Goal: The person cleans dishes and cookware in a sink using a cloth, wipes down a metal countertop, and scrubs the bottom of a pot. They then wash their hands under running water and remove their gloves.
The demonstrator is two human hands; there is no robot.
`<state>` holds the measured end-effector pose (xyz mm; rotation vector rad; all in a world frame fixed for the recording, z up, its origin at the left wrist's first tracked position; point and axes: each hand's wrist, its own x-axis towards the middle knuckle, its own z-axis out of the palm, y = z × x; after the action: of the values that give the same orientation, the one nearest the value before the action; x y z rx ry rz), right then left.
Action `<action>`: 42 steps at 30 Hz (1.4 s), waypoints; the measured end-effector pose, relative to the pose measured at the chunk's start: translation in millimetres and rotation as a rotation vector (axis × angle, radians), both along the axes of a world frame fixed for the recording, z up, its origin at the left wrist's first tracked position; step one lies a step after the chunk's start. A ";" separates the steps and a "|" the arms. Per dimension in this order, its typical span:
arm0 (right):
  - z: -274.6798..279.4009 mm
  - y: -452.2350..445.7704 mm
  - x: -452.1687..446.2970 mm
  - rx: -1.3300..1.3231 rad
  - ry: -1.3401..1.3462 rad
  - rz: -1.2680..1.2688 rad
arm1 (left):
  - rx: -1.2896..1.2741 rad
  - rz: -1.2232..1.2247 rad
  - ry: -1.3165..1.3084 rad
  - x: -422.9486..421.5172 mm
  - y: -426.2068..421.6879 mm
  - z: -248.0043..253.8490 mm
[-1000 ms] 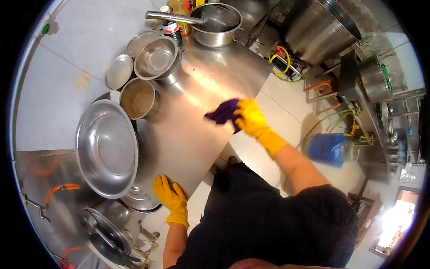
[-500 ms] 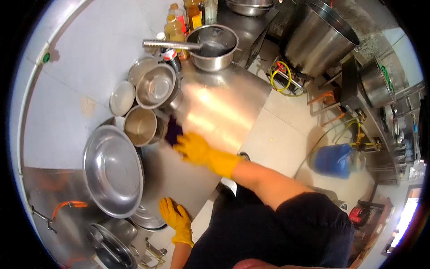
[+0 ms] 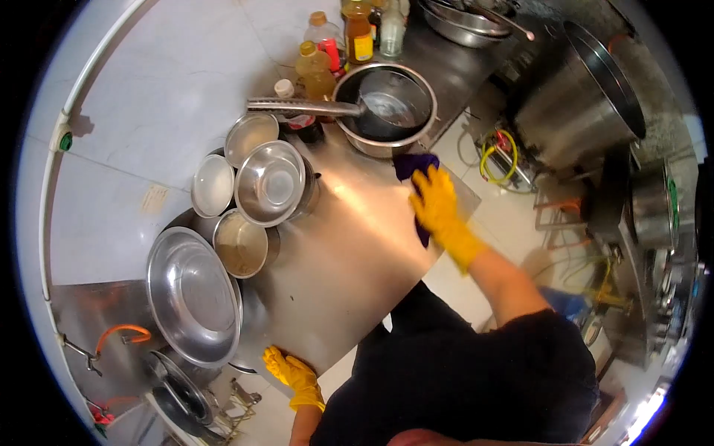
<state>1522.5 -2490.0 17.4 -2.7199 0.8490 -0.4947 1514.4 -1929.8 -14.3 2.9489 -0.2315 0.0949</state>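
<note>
My right hand [image 3: 440, 212], in a yellow rubber glove, presses a dark purple cloth [image 3: 413, 165] onto the steel tabletop [image 3: 357, 245] near its right end. The cloth shows on both sides of the glove. My left hand [image 3: 294, 377], gloved the same way, rests at the table's near edge with its fingers stretched out and nothing in them. Just beyond the right hand stands a steel pot [image 3: 387, 141], with a long-handled ladle [image 3: 305, 107] lying across its rim. A small dark speck lies on the metal between the hands.
Steel bowls [image 3: 274, 183] and a large basin [image 3: 192, 297] stand along the wall on the left. Several bottles [image 3: 358, 33] are behind the pot. A tall stockpot [image 3: 573, 104] stands on the right, near a yellow hose [image 3: 500, 156]. Lower left is a lidded pan [image 3: 178, 394].
My right hand has swept the cloth from beside the bowls across to the table's right end. My left hand stays at the near edge. The camera view has shifted.
</note>
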 end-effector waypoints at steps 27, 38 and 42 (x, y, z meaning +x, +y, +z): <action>-9.0 -37.2 -18.7 0.053 -0.082 0.149 | -0.276 0.142 -0.087 0.8 -11.8 -13.1; -11.5 192.7 -21.2 0.049 0.082 0.647 | -0.217 0.089 -0.152 9.1 -9.7 27.7; -3.5 269.4 39.4 0.041 0.112 0.899 | -0.571 0.030 -0.137 0.4 8.3 21.5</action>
<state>1561.9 -2220.7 13.9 -2.7346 -0.3751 -0.1183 1514.9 -1921.6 7.2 2.3795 -0.1473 0.3120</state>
